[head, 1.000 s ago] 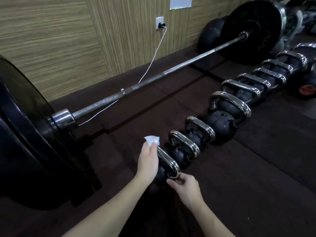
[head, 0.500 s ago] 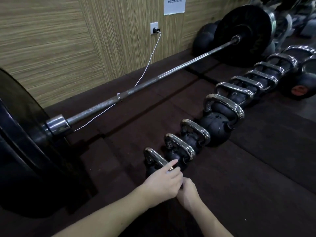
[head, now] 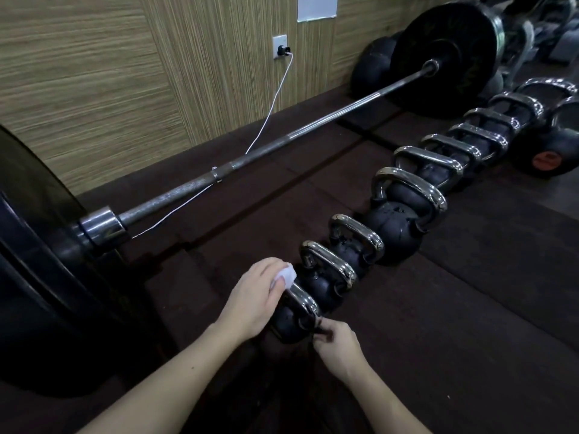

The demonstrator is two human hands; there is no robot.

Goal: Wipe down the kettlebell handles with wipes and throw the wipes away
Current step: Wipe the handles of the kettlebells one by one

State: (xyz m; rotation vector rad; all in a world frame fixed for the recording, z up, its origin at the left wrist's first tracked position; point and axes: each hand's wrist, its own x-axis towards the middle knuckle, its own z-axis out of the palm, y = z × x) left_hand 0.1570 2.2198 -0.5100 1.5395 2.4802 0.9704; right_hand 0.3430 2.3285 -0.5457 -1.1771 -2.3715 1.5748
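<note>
Left hand is pinching white wipe under curled fingers, pressing it on nearest kettlebell handle. Right hand fingers are curling at handle's near base; grip unclear.

Open dark floor fills the lower right of the frame beside the tight kettlebell row, whose handles leave only narrow gaps, while the barbell, its big plate at the left edge and a white cable block the upper left
</note>
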